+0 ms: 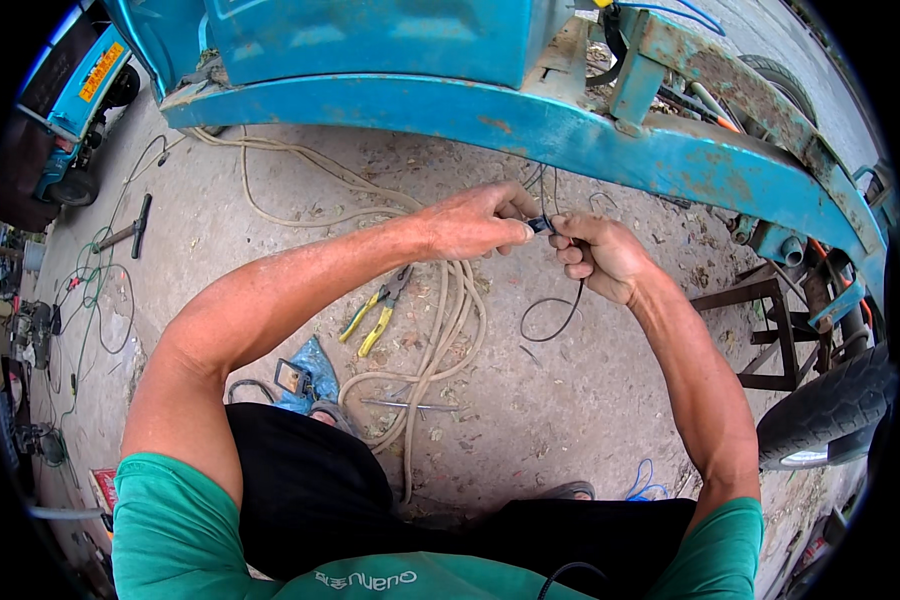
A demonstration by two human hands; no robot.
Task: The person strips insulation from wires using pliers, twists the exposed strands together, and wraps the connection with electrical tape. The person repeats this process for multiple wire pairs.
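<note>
thin black wire (553, 318) loops limp; left hand (475, 222) and right hand (600, 255) pinch its end.

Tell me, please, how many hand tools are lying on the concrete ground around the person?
2: yellow-handled pliers beside the coiled cream cable, below the left hand, and a hammer further left by the green wires. More may be hidden in the clutter at the left rim.

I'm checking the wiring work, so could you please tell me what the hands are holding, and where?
Both hands pinch a thin black wire at its upper end: left hand and right hand fingertips meet there, while its loop hangs free below.
</note>
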